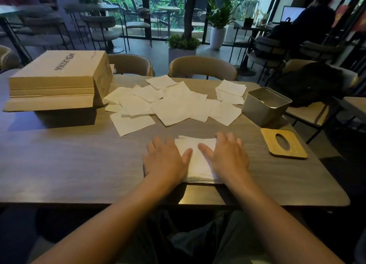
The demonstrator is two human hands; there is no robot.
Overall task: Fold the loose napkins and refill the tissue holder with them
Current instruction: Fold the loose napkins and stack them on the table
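A white napkin lies flat on the table in front of me. My left hand presses on its left side with straight fingers, and my right hand presses on its right side the same way. Several loose white napkins are scattered across the middle of the table beyond my hands. The grey tissue holder stands open at the right, with something white just visible inside. Its wooden lid, with an oval slot, lies flat on the table in front of it.
A large cardboard box sits at the table's far left. Tan chairs stand along the far edge. A black bag rests on a chair at the right. A person sits at a laptop in the far right background.
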